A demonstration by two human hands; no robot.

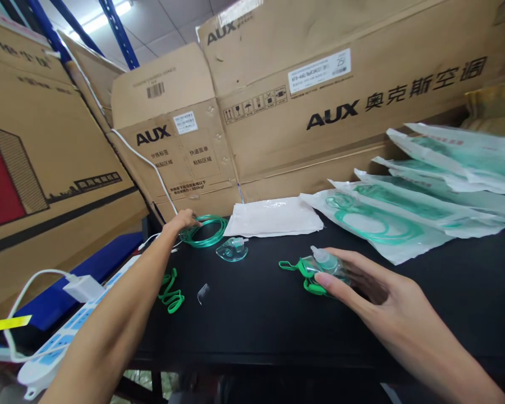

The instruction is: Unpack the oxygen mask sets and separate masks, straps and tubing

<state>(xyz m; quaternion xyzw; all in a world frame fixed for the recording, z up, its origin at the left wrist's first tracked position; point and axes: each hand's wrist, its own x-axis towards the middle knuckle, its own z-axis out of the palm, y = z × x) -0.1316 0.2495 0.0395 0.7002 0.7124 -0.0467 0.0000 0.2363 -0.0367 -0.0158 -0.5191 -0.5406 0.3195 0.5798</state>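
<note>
My right hand (pixel 362 280) is wrapped round a clear oxygen mask (pixel 326 261) with a bright green strap (pixel 305 268), held just over the black table. At the back left, my left hand (pixel 184 220) reaches to a coil of green tubing (pixel 210 238); its fingertips touch the coil, but whether they grip it is hard to see. A second, smaller clear mask (pixel 232 250) lies beside the coil. Nearer me are a loose green elastic strap (pixel 171 293) and a small clear plastic piece (pixel 202 293).
White pouches (pixel 273 217) lie flat at the back. Several clear-fronted packs with green tubing (pixel 379 224) are piled on the right. Large cardboard boxes (pixel 269 140) wall in the back. A white power strip (pixel 54 348) with a plugged-in charger (pixel 84 288) runs along the left edge.
</note>
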